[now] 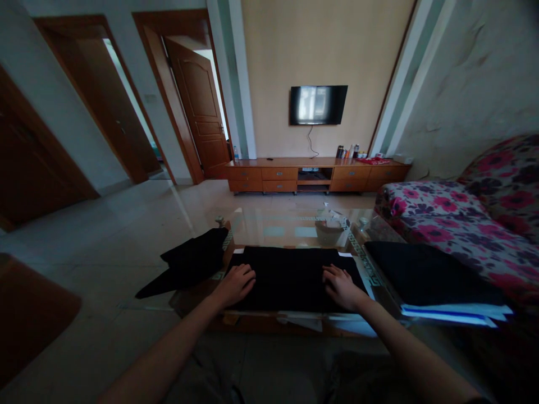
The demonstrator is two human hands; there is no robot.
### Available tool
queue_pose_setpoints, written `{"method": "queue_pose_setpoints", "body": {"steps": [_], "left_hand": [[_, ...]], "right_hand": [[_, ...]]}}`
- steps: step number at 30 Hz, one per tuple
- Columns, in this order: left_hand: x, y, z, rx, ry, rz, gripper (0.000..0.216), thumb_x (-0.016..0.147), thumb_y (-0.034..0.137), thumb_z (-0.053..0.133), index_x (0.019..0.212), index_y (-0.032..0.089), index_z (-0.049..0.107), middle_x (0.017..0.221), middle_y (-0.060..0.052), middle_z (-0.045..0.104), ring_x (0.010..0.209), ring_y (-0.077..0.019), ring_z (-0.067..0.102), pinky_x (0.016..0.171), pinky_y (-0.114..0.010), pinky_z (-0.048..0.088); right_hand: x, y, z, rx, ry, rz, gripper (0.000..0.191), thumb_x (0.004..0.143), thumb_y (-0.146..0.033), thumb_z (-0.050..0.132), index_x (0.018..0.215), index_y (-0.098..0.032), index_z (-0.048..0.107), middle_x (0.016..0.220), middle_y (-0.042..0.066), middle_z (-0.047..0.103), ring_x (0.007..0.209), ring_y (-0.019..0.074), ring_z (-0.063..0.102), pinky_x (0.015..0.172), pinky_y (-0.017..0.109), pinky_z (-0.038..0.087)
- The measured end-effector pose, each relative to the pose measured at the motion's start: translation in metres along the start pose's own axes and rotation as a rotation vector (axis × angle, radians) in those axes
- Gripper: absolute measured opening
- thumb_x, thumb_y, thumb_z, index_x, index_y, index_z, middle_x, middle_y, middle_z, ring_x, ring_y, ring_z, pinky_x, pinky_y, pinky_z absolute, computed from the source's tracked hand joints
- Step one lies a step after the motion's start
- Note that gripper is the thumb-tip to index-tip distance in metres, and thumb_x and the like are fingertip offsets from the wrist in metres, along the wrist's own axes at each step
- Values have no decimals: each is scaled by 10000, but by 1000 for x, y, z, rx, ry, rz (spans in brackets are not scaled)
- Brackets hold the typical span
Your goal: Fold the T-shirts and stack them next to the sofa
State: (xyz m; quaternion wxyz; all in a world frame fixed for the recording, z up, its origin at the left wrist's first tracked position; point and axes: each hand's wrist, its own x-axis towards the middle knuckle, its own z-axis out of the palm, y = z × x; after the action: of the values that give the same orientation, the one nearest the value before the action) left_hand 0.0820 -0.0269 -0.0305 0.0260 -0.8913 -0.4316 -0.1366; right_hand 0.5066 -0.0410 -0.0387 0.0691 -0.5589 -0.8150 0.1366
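Both hands rest palm-down, fingers loosely spread, gripping nothing: the left hand (236, 283) and right hand (341, 287) press the near corners of a black cloth (290, 272) at lower centre. Its long axis runs left-right across the glass table (286, 227), equally near each hand. Farther left, a dark garment (189, 261) drapes off the table's edge.
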Motion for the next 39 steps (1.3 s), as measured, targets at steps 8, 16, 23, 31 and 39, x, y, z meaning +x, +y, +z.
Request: {"method": "queue_pose_setpoints", "body": {"steps": [8,16,23,31,39], "left_hand": [[-4,-7,2,-51,-49,18,166,1015,260,416,952,229,567,1017,-55,593,981,-217,551,895,-371,439],[-3,-9,3,-85,-71,6,260,1058,284,306,1017,220,555,1036,-68,594,991,-218,558,942,-391,448],[-6,-9,4,-131,-103,86,241,1019,280,413,949,225,637,1279,-84,596,1214,-238,525,1055,-430,425],[8,-6,15,-122,-111,17,421,1064,399,335,952,231,704,1198,-59,657,1128,-212,581,1014,-398,438],[61,14,47,23,42,-34,345,1024,411,431,1250,232,621,1414,-98,560,1284,-250,513,1076,-418,404]], "right_hand": [[1,3,-5,74,-117,103,169,876,-244,526,1020,-197,601,1633,134,311,1526,371,207,1139,605,297],[6,4,-4,71,-203,141,186,844,-248,567,1014,-178,601,1681,136,189,1542,424,80,1138,678,249],[5,7,0,17,-234,135,172,779,-234,637,944,-185,637,1692,99,169,1549,402,52,1161,651,206],[10,-1,-7,-20,-91,153,404,972,-539,461,977,-207,690,1503,138,495,1441,373,361,1105,593,306],[53,-31,17,-142,236,188,504,1020,-481,399,1468,-262,471,1611,113,336,1477,296,284,1154,481,278]]}}
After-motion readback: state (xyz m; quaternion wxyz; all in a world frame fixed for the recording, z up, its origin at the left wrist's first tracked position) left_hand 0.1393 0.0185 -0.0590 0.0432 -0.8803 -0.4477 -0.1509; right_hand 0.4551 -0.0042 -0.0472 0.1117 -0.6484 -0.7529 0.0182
